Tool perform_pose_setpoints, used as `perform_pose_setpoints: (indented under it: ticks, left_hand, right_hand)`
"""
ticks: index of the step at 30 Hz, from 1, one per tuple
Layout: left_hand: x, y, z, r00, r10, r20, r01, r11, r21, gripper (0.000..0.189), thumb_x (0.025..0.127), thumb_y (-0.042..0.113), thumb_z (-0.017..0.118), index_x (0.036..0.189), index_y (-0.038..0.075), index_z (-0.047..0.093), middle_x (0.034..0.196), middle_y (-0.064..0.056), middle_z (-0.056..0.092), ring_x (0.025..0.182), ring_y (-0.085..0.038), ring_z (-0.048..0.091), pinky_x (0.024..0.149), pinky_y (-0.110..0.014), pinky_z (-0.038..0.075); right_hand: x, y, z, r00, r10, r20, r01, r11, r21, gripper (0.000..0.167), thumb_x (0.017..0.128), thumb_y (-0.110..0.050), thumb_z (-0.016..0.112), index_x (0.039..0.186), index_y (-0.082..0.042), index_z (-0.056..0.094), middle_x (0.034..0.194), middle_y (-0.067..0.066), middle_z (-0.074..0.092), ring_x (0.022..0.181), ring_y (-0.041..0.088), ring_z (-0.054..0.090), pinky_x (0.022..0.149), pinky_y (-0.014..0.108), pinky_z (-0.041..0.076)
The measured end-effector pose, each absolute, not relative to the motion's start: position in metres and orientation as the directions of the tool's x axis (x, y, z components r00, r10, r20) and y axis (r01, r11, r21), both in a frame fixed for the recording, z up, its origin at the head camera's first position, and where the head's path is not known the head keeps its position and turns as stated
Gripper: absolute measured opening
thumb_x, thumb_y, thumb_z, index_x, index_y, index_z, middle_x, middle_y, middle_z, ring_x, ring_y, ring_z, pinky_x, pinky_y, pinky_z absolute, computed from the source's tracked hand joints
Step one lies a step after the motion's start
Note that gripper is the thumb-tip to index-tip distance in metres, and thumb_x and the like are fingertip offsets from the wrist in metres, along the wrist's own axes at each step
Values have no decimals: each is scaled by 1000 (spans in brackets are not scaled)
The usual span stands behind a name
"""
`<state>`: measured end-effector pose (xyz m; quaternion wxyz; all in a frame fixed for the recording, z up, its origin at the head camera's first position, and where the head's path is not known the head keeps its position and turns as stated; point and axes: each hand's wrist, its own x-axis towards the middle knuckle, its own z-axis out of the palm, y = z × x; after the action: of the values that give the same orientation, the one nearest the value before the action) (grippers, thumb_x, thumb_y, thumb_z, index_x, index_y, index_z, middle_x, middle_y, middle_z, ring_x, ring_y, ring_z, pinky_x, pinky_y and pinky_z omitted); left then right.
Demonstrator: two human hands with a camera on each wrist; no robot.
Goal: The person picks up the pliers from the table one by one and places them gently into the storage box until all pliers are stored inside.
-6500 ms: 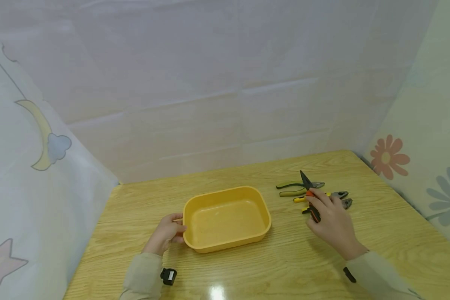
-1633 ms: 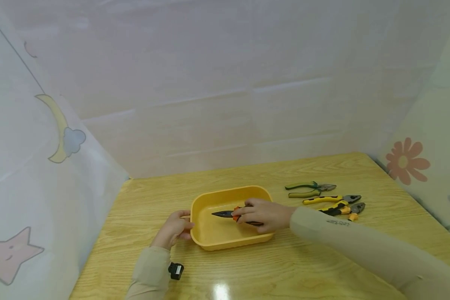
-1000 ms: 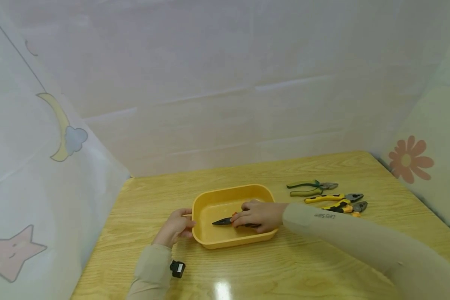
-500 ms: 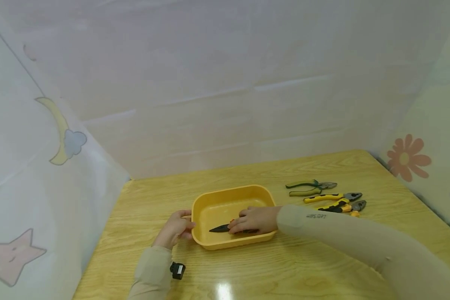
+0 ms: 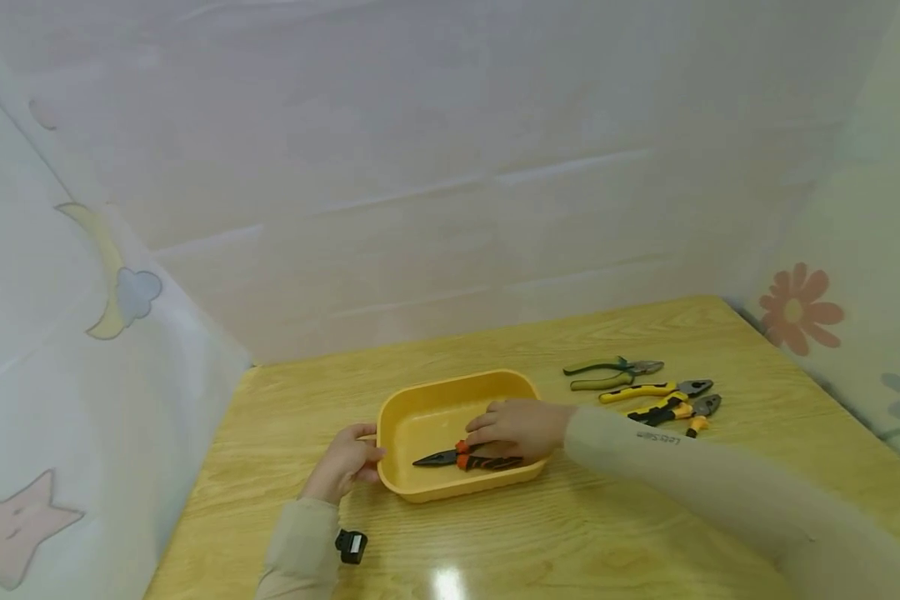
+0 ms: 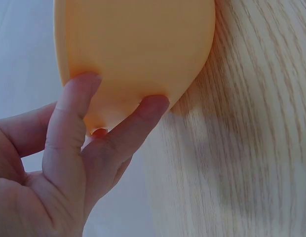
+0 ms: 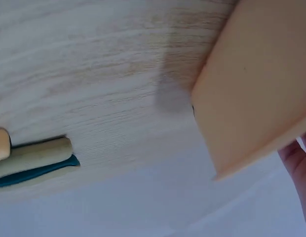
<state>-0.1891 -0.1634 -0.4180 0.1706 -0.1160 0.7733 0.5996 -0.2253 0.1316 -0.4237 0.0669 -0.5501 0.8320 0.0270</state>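
Observation:
Inside a yellow plastic tray (image 5: pixel 461 490) lies a pair of needle-nose pliers (image 5: pixel 487 462) with black jaws and orange-and-black handles, its tip pointing left. My left hand (image 5: pixel 345 458) grips the tray's left end by the rim; in the left wrist view the fingers (image 6: pixel 153 104) press on the tray's outer wall. Over the pliers, inside the tray, is my right hand (image 5: pixel 521 427), its fingers loosely bent and off the lower handle. That hand partly hides the upper handle. In the right wrist view only a bit of the hand shows beyond the tray wall (image 7: pixel 251 98).
To the right on the wooden table (image 5: pixel 570 533) lie green-handled pliers (image 5: pixel 607 375), yellow-and-black pliers (image 5: pixel 648 392) and orange-and-black pliers (image 5: pixel 682 411), partly hidden by the right sleeve. Printed cloth (image 5: pixel 390 208) stands behind and at both sides.
My right hand brought the needle-nose pliers from the right of the table into the tray, lowered them to its floor and let go, rising slightly. The left hand kept its grip.

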Motion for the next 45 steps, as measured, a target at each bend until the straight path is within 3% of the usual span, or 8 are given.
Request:
perform_pose_setpoints:
  ticks: [5,20,27,37,45]
  left_hand:
    - [-188,-166,-419,-915,24,-402,-384,248,890,48,93,-11,52,137,-16,36,126,-35,51,65,-17,63,46,-21,51]
    - [-190,-170,-420,-916,38,-400,-381,232,895,50,93,-10,53,139,-15,34,127,-35,49,65,-17,63,47,-21,51]
    - [-192,-169,-419,-914,47,-404,-384,230,894,49,93,-10,52,139,-15,34,127,-35,49,68,-18,64,48,-22,52]
    - [-192,-168,-419,-914,53,-402,-382,219,898,48,93,-11,52,137,-15,35,127,-35,49,67,-18,64,48,-21,52]
    - [-192,-168,-421,-913,58,-404,-384,216,898,48,93,-11,52,137,-15,35,127,-35,49,65,-18,63,47,-21,51]
  right_hand:
    - [-217,142,-413,-461,-886,-51,-883,464,-65,42,94,-13,66,134,-12,58,137,8,54,120,25,52,100,40,45]
    - [-194,181,-409,-576,-766,285,-795,606,23,51,84,-15,77,130,-6,58,127,13,59,109,30,55,90,45,49]
    - [-182,197,-409,-631,-686,362,-731,682,17,50,82,-16,79,127,-7,61,126,15,59,110,33,56,89,51,49]
    - [-170,212,-410,-662,-643,386,-692,722,16,53,81,-17,79,129,-4,59,127,17,59,112,35,56,90,53,48]
    - [-164,222,-413,-610,-632,477,-706,707,33,56,75,-14,83,125,-2,61,122,18,60,107,34,58,84,51,51]
